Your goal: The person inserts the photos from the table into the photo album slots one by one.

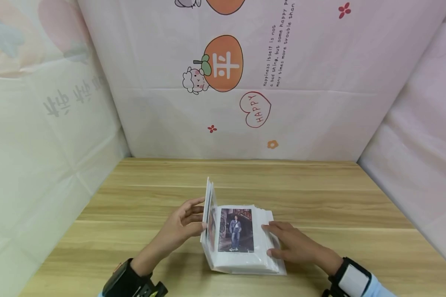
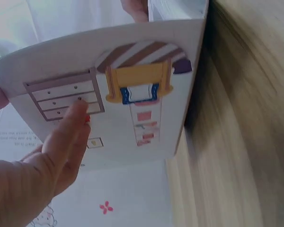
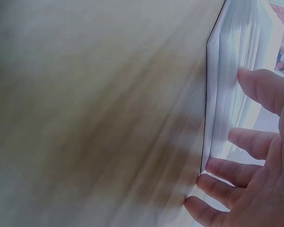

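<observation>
A small white photo album (image 1: 245, 259) lies on the wooden table with its cover and a leaf raised nearly upright on the left. The exposed page bears a photo (image 1: 236, 230) of a standing person. My left hand (image 1: 183, 220) holds the raised cover, fingers against its outside and thumb by its edge. Drawings of a drawer chest and an awning decorate that cover (image 2: 118, 127) in the left wrist view. At the album's right side, my right hand (image 1: 291, 243) rests with spread fingers on the page edges (image 3: 232, 80); its thumb touches the stack.
The wooden table (image 1: 163, 181) extends around the album. White printed cloth (image 1: 301, 119) hangs behind it, with more cloth at the left (image 1: 59, 165) and right (image 1: 420, 136). Each wrist carries a black strap with a device.
</observation>
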`<state>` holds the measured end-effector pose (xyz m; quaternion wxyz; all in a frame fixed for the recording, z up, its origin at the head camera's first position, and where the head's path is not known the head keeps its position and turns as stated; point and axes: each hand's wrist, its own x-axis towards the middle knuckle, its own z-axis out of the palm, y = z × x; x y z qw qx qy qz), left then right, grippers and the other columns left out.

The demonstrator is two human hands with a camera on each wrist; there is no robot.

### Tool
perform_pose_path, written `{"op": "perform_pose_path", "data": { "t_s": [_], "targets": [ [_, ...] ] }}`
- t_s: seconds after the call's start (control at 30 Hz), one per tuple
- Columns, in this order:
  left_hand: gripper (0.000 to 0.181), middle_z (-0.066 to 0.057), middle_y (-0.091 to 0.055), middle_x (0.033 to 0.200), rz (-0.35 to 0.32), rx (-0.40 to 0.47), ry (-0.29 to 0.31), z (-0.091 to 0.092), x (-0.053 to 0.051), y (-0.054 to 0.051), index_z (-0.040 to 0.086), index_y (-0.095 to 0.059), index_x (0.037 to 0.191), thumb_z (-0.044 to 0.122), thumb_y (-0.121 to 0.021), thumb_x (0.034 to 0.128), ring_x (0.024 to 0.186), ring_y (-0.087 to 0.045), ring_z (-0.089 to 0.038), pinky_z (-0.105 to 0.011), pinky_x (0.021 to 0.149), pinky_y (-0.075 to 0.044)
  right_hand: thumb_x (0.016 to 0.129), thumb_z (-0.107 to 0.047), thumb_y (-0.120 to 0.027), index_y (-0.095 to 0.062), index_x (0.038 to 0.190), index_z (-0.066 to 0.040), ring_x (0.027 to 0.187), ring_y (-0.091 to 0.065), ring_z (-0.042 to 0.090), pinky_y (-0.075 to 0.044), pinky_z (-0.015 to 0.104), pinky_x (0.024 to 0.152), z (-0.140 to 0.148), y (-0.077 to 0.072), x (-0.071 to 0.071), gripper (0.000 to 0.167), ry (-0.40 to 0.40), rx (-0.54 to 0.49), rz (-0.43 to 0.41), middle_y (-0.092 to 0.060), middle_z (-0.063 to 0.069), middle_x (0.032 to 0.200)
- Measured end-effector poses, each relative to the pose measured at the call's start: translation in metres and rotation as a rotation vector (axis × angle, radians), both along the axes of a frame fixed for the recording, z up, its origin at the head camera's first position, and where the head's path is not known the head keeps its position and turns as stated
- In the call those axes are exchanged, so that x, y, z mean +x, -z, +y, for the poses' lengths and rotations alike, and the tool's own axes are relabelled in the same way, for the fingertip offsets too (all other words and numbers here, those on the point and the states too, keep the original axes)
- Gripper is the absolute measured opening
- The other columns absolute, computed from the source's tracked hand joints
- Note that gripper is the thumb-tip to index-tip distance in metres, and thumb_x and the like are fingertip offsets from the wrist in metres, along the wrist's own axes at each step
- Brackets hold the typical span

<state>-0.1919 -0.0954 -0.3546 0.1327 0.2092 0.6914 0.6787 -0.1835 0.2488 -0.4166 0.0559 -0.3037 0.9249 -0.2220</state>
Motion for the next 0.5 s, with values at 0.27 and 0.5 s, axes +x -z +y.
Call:
{"op": "perform_pose_path", "data": {
  "t_s": [0.27, 0.5],
  "targets": [
    [0.058, -0.016, -0.053, 0.123, 0.127, -0.152, -0.069, 0.028, 0.005, -0.004, 0.004, -0.044, 0.134, 0.015, -0.068, 0.0824, 0.104, -0.053, -0.028, -0.034, 0.077, -0.050, 0.085, -0.043, -0.063, -0.044, 0.135, -0.001, 0.119, -0.039, 0.046, -0.034, 0.059, 0.092, -0.002, 0.000, -0.002, 0.068, 0.009, 0.016, -0.008, -0.040, 0.031, 0.132],
    [0.053, -0.011, -0.058, 0.116, 0.190, -0.218, -0.080, 0.045, 0.006, -0.001, 0.005, -0.052, 0.128, 0.019, -0.070, 0.0796, 0.098, -0.056, -0.027, -0.032, 0.070, -0.052, 0.085, -0.043, -0.062, -0.046, 0.134, -0.001, 0.118, -0.039, 0.046, -0.035, 0.060, 0.090, -0.002, 0.000, -0.003, 0.066, 0.001, 0.017, 0.000, -0.041, 0.030, 0.131]
  ]
}}
